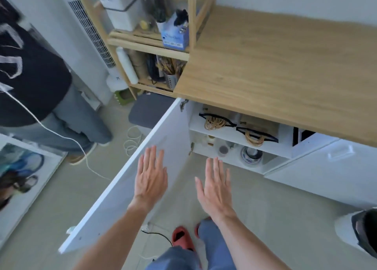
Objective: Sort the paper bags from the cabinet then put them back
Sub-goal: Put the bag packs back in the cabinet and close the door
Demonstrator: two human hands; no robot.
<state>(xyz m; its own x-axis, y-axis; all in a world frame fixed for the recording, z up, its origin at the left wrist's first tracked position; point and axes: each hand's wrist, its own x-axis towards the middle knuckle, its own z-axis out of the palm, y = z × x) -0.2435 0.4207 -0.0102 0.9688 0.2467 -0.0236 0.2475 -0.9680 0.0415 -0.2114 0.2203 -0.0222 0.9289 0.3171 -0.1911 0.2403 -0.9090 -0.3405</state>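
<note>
Brown paper bags (258, 125), twisted handles

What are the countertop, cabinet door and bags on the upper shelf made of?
Countertop: looks like wood or wood-look laminate, matte, with visible grain. Cabinet door: smooth white panel, probably painted or laminated board. Bags: brown kraft paper, apparently with tan twisted-cord handles.

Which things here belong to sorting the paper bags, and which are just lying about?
Job:
paper bags on the upper shelf
open cabinet door
left hand and right hand, both empty

Lying about:
blue-and-white jar
blue box
white cable
</note>
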